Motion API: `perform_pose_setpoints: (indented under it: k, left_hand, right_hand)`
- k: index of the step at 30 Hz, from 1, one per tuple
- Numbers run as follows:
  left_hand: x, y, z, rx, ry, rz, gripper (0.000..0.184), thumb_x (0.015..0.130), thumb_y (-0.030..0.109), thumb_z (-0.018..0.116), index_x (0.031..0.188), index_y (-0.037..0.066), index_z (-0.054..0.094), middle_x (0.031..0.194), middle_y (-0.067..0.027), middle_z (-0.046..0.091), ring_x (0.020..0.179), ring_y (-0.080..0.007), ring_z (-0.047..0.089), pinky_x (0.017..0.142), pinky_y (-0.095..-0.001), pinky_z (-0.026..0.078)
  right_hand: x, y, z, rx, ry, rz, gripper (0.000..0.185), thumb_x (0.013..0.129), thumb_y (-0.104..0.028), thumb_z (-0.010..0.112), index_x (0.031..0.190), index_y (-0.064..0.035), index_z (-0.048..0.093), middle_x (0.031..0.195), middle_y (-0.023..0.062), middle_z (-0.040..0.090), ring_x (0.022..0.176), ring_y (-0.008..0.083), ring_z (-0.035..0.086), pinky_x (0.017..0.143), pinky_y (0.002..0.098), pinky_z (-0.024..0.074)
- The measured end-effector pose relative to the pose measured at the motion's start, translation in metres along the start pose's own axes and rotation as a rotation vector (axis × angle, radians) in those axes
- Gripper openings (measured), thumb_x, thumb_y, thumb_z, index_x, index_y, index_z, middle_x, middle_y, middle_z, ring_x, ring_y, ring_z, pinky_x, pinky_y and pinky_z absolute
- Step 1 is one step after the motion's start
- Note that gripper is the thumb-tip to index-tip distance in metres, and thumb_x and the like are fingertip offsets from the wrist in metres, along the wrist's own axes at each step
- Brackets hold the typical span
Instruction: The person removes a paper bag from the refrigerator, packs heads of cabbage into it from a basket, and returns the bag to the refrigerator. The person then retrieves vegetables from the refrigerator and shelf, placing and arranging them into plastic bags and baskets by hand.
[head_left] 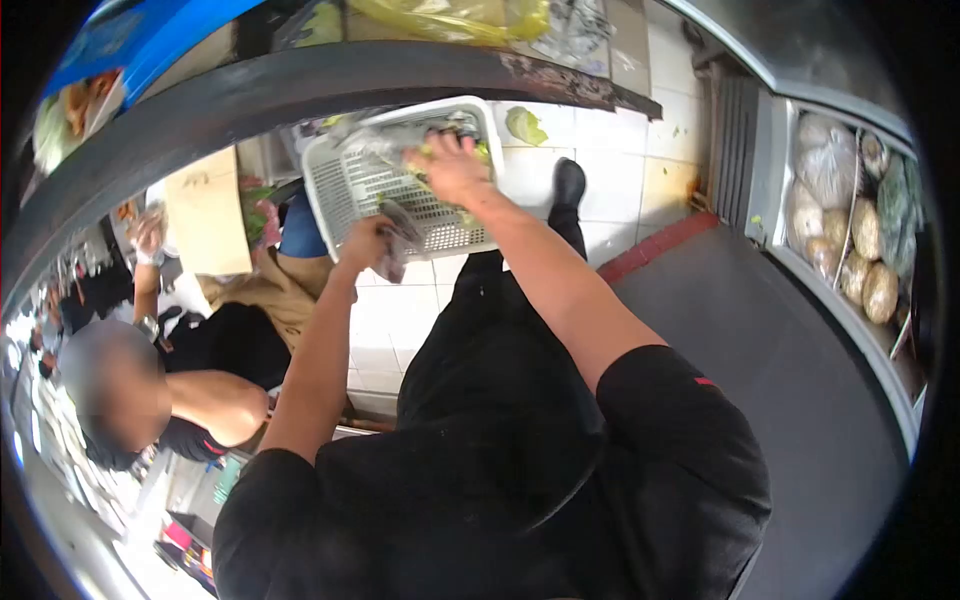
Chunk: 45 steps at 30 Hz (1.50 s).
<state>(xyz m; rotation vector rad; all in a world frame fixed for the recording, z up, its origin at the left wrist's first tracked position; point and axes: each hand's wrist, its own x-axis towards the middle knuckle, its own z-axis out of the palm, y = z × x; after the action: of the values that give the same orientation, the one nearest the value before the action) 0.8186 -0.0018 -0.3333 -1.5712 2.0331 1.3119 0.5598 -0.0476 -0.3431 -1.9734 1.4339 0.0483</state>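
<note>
A white plastic basket (pixel 318 190) with slotted walls is tilted in front of me, above the tiled floor. My left hand (pixel 364 246) is closed on a crumpled greyish-brown rag (pixel 402 232) at the basket's near edge; whether it also grips the rim I cannot tell. My right hand (pixel 456 172) reaches into the basket with its fingers spread, over green leafy scraps (pixel 482 152). Clear plastic wrap (pixel 370 145) lies in the basket's far part, left of my right hand.
A dark beam (pixel 400 70) crosses just beyond the basket. A loose green leaf (pixel 525 126) lies on the floor. At left, a co-worker (pixel 235 335) in black sits near a cardboard sheet (pixel 210 205). Wrapped produce (pixel 855 240) fills an open compartment at right.
</note>
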Motion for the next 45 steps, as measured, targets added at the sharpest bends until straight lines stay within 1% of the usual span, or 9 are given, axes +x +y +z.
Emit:
perform_pose_setpoints:
  k: [7,11,21,23,26,29,33,38,45]
  left_hand:
    - [0.05,0.065,-0.009,0.149,0.613,0.068,0.083,0.073,0.034,0.085,0.141,0.008,0.046,0.145,-0.029,0.038,0.13,-0.0462,0.04,0.105,-0.0556,0.037]
    - [0.109,0.077,0.031,0.31,0.441,-0.225,0.116,0.07,0.059,0.082,0.154,0.006,0.024,0.147,-0.0363,0.025,0.136,-0.055,0.027,0.111,-0.0582,0.029]
    - [0.06,-0.107,0.038,0.335,0.176,-0.006,0.092,0.085,0.027,0.076,0.153,0.001,0.02,0.139,-0.0147,0.047,0.122,-0.0245,0.051,0.105,-0.0407,0.041]
    - [0.059,-0.084,0.055,-1.376,0.354,-0.534,0.057,0.089,0.039,0.066,0.135,0.009,0.049,0.131,-0.0146,0.054,0.118,-0.0274,0.055,0.099,-0.0469,0.047]
    - [0.045,-0.103,0.047,-1.511,0.423,-0.659,0.048,0.091,0.024,0.065,0.135,0.011,0.05,0.133,-0.0167,0.053,0.113,-0.0279,0.059,0.093,-0.0447,0.05]
    - [0.082,-0.035,0.046,-0.053,0.182,-0.264,0.059,0.084,0.022,0.074,0.133,0.002,0.047,0.123,-0.0139,0.06,0.11,-0.0274,0.059,0.094,-0.0386,0.048]
    - [0.122,0.011,0.066,-0.245,0.399,-0.188,0.1,0.073,0.021,0.081,0.148,-0.006,0.02,0.138,-0.0265,0.04,0.125,-0.0359,0.045,0.107,-0.044,0.037]
    - [0.122,0.058,0.053,0.033,0.406,-0.1,0.12,0.078,0.053,0.08,0.154,-0.003,0.007,0.144,-0.0357,0.023,0.133,-0.0473,0.033,0.108,-0.0466,0.036]
    - [0.092,0.104,0.038,0.193,0.449,-0.199,0.105,0.083,0.056,0.072,0.158,0.011,0.014,0.144,-0.0431,0.02,0.135,-0.0567,0.028,0.108,-0.0582,0.033]
  right_hand:
    - [-0.077,0.052,-0.012,0.373,0.586,-0.251,0.031,0.083,-0.014,0.061,0.112,-0.0142,0.071,0.127,0.0145,0.061,0.122,0.0289,0.055,0.099,0.0524,0.0401]
    - [-0.063,0.186,0.084,0.874,0.755,0.551,0.033,0.082,-0.017,0.061,0.111,-0.004,0.068,0.092,0.0183,0.07,0.09,0.0364,0.068,0.08,0.0396,0.054]
    - [0.129,0.334,0.309,0.586,0.087,0.841,0.067,0.095,-0.023,0.053,0.153,-0.0436,0.026,0.162,0.0152,0.022,0.146,0.048,0.019,0.106,0.076,0.0275]
    - [0.153,0.351,0.334,0.256,0.069,0.725,0.061,0.1,-0.022,0.045,0.15,-0.0507,0.027,0.166,0.0031,0.007,0.148,0.049,0.009,0.101,0.0829,0.0256]
    - [0.138,0.386,0.468,0.435,0.275,0.757,0.045,0.099,-0.026,0.047,0.143,-0.0349,0.048,0.164,0.0032,0.018,0.147,0.0457,0.019,0.111,0.0669,0.0323]
    - [0.029,0.402,0.484,0.51,0.369,0.751,0.032,0.093,-0.013,0.052,0.123,-0.0101,0.062,0.147,0.0135,0.045,0.134,0.0341,0.044,0.113,0.041,0.0374]
    - [-0.092,0.369,0.325,0.796,0.819,1.121,0.033,0.08,-0.005,0.066,0.112,0.0034,0.06,0.096,0.0203,0.07,0.094,0.0336,0.067,0.094,0.0384,0.0509]
    - [-0.095,0.296,-0.001,0.865,1.277,0.356,0.048,0.076,0.003,0.058,0.124,0.0005,0.056,0.118,0.0164,0.063,0.111,0.0266,0.062,0.094,0.0359,0.0502]
    - [0.105,0.306,-0.179,-0.096,0.2,0.365,0.083,0.072,-0.047,0.079,0.146,-0.0315,0.046,0.162,0.0124,0.02,0.148,0.0404,0.018,0.11,0.0681,0.0277]
